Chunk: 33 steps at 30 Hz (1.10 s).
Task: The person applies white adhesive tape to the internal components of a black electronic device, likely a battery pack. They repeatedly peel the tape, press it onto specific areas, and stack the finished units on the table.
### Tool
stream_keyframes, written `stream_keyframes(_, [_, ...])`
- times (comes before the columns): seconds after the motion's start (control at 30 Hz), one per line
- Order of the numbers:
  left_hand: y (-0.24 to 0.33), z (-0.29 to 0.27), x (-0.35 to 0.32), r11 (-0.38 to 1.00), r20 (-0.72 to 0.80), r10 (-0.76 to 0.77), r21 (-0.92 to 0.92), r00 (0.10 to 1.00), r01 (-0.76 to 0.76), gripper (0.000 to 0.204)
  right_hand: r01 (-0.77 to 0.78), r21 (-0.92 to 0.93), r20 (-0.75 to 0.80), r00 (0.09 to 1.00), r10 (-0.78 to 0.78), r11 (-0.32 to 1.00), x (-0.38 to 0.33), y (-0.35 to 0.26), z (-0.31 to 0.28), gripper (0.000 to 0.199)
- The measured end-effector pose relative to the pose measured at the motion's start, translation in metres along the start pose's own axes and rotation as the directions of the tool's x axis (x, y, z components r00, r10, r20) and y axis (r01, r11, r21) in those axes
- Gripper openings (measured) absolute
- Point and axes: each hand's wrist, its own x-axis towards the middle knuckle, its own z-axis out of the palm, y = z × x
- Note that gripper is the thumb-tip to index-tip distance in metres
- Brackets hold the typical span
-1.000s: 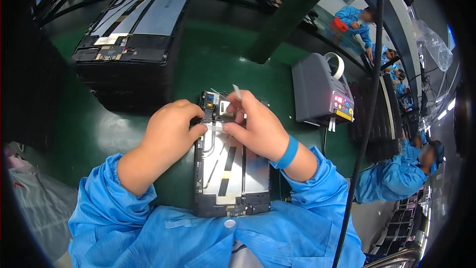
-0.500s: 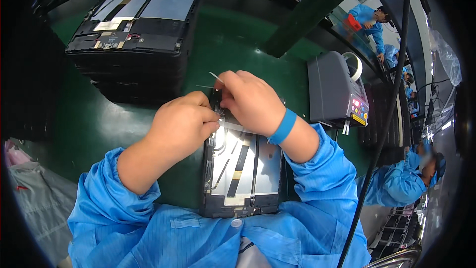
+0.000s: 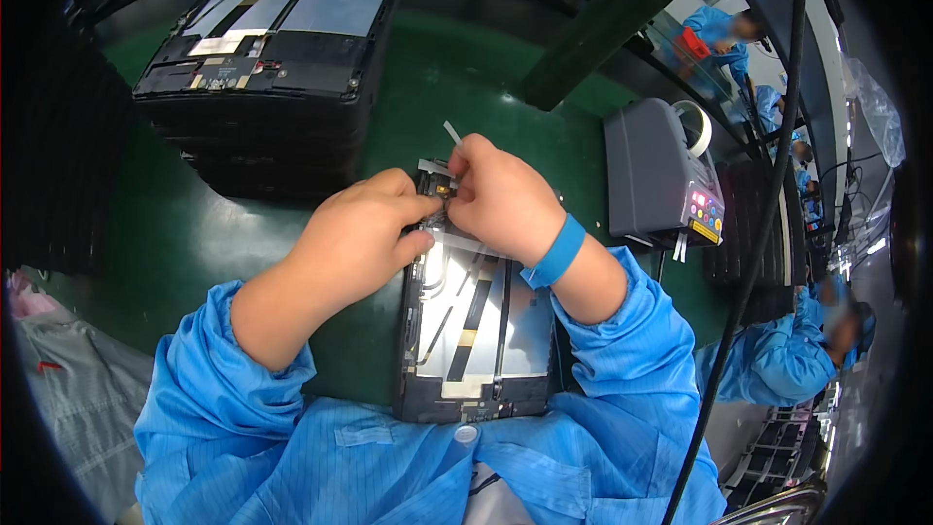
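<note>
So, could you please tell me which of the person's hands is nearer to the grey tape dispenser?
Right. The right hand works at the opened tablet's top edge, just left of the grey tape dispenser; the left hand sits farther left.

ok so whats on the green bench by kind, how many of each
open tablet chassis under the hands: 1
stack of like chassis: 1 stack, units too tight to count
grey tape dispenser: 1
thin pale strip at the right hand: 1
left hand holds nothing separate that shows
total: 4
</note>
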Motion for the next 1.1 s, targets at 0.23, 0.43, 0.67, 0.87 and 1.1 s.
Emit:
stream_keyframes(0.23, [-0.001, -0.001, -0.001, 0.999, 0.065, 0.033, 0.034, 0.997, -0.035, 0.024, 0.294, 0.274, 0.022, 0.950, -0.312, 0.915, 0.003, 0.027, -0.027, 0.008])
stream_keyframes(0.43, [-0.001, -0.002, 0.001, 0.998, 0.148, -0.008, 0.063, 0.989, -0.001, 0.021, 0.563, -0.034, 0.135, 0.821, -0.555, 0.826, 0.006, 0.018, -0.023, 0.004])
stream_keyframes(0.67, [-0.003, -0.002, 0.001, 0.999, 0.161, 0.003, 0.035, 0.987, -0.009, 0.017, 0.361, -0.034, -0.163, 0.918, -0.362, 0.932, 0.002, 0.025, -0.010, 0.021])
stream_keyframes(0.87, [-0.001, -0.003, 0.001, 0.998, 0.179, -0.019, 0.057, 0.984, 0.009, 0.017, 0.426, 0.102, -0.036, 0.905, -0.425, 0.899, 0.004, 0.036, -0.002, 0.011])
stream_keyframes(1.1, [-0.003, -0.003, 0.000, 1.000, 0.140, -0.009, 0.021, 0.990, 0.006, 0.024, 0.019, 0.405, 0.119, 0.990, -0.073, 0.914, -0.001, 0.029, -0.015, 0.019])
